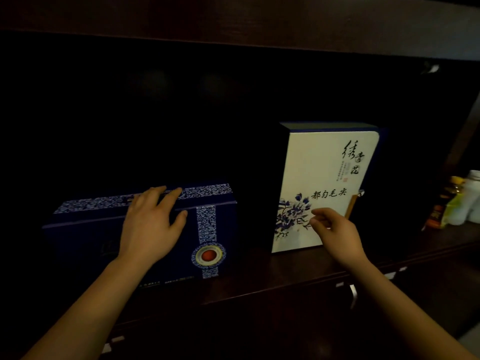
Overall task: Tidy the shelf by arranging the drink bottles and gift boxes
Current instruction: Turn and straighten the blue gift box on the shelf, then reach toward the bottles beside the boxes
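A long dark blue gift box (85, 237) with blue-and-white patterned bands and a red round seal stands on its long side on the dark wooden shelf (272, 276). My left hand (150, 222) lies flat over its top front edge, fingers spread. To the right a white gift box (324, 178) with blue flowers and black calligraphy stands upright. My right hand (335, 232) hovers in front of its lower part, fingers loosely curled and holding nothing. Drink bottles (459, 203) stand at the far right.
The shelf recess behind the boxes is dark and deep, with a board (233, 19) overhead. A gap separates the two boxes. A metal handle (352, 294) and small labels sit on the cabinet front below the shelf edge.
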